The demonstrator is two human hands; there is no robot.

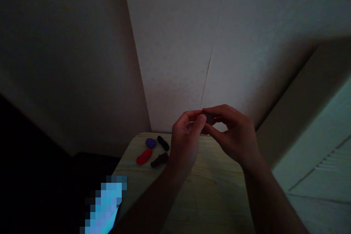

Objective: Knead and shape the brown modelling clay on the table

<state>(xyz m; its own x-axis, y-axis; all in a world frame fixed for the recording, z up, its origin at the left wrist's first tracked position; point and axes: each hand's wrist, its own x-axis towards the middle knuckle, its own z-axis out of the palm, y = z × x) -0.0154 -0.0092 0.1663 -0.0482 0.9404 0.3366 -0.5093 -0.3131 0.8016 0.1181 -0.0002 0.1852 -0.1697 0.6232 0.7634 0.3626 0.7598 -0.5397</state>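
Note:
Both hands meet above the far part of a small light wooden table (214, 179). Between their fingertips is a small dark grey-brown lump (208, 117), which looks like modelling clay. My left hand (186, 135) pinches it with the thumb in front. From the other side, my right hand (236, 131) grips it between thumb and fingers. Left of my left hand lie several clay-like pieces: a purple lump (150, 143), a black roll (163, 143), a red oval piece (144, 156) and a dark brown piece (159, 160), its right end close to my left wrist.
A pale wall (175, 62) with a vertical seam rises behind the table. At the right stands a light cabinet-like piece (315, 161). A lit, pixelated screen (105, 208) is at the table's lower left edge. The room is dim.

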